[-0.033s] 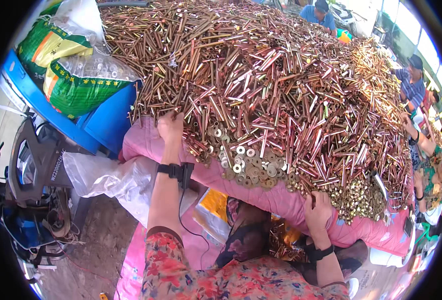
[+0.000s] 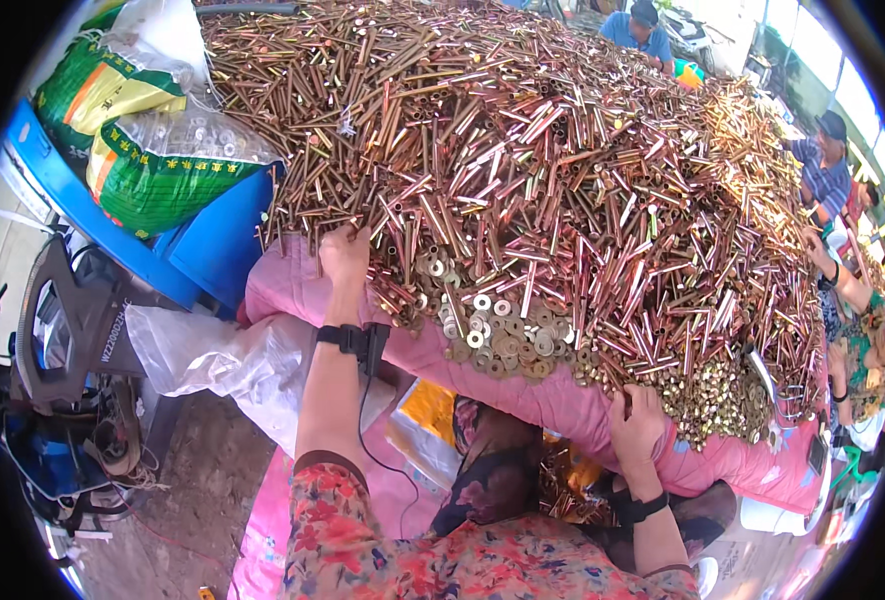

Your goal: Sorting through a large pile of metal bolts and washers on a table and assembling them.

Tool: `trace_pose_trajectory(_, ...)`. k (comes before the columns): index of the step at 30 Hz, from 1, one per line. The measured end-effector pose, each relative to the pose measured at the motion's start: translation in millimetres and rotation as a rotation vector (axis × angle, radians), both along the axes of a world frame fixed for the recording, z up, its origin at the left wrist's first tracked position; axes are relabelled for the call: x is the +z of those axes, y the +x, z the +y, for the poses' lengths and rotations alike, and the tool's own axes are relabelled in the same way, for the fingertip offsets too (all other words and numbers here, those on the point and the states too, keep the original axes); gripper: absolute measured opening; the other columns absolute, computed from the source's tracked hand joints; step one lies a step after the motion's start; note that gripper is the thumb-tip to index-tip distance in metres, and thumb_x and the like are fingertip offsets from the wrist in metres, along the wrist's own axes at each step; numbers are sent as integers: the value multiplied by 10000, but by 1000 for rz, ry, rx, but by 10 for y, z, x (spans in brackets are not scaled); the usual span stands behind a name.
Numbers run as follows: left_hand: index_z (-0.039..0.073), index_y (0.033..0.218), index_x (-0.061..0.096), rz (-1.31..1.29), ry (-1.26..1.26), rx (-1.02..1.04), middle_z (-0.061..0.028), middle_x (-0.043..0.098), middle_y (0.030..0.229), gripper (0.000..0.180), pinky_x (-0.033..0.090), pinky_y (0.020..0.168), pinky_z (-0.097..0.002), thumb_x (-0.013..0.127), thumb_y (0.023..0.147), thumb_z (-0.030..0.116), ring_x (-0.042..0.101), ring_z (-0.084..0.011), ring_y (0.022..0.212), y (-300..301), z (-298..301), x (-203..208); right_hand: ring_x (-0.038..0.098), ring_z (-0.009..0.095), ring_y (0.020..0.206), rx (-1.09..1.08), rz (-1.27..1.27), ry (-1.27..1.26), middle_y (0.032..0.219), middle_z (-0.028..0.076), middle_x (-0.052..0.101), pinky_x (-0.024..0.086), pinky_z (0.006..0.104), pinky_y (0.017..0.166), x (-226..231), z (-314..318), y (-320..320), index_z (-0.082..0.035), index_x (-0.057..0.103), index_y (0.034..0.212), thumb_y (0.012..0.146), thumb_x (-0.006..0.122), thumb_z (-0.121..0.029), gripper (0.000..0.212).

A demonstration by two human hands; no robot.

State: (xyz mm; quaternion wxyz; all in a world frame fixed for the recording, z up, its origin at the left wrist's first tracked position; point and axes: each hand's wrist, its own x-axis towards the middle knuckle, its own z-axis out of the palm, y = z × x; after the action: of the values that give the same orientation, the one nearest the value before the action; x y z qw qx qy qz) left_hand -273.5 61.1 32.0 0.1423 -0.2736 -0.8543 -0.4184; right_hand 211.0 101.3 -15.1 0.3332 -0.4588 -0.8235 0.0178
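A large heap of copper-coloured metal tubes spreads across the surface before me. My left hand is at the heap's near left edge, its fingers curled in among the tubes; whatever lies between them is hidden. At the near edge on the right, my right hand has bent fingers touching the border of a pile of small brass-coloured nuts. What its fingertips hold, if anything, does not show. Flat round washers lie in a patch between my two hands.
Pink quilted padding covers the near edge. Green and yellow sacks rest on a blue container at the left. Clear plastic sheeting hangs below my left forearm. Other people sit at the far and right sides.
My left hand has shifted very slightly at the edge of the tubes. My right hand has stayed in place.
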Motion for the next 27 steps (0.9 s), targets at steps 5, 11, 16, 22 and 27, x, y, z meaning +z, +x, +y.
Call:
trace_pose_trajectory(5,-58,810,651,-261,570,-97,-57,625,653,214,434,524,-262,693,764,147,546,-122,542,-396,86,-253,548,320,724,9,-11,-5,787,121,539,439,411,634,11,-14,-57,-48,563,872,758,621,-114,144)
trace_pose_trajectory(11,-79,917,584,-523,1079,-74,-80,609,724,246,421,513,-265,619,833,149,503,-127,535,-751,-224,-83,540,319,733,-9,10,-32,793,123,534,434,412,642,35,-16,-53,-47,562,875,755,618,-115,148)
trace_pose_trajectory(16,-79,765,622,-27,117,195,-224,614,678,498,500,633,-396,692,749,413,622,-321,651,-675,-467,-280,536,320,737,-2,17,-35,790,125,530,432,409,648,34,-5,-87,-46,562,872,755,616,-111,145)
trace_pose_trajectory(22,-95,798,647,-99,-189,298,-285,638,812,728,503,751,-409,722,612,605,636,-402,817,-569,-354,-44,535,321,730,4,10,-36,789,129,527,431,413,652,25,-1,-73,-47,561,869,757,614,-110,138)
trace_pose_trajectory(27,-71,856,666,-375,-306,105,-229,661,894,646,496,808,-389,718,615,526,642,-348,884,-616,-360,149,534,320,722,0,-1,-3,785,126,524,429,415,644,63,-29,-96,-48,558,871,756,615,-109,142)
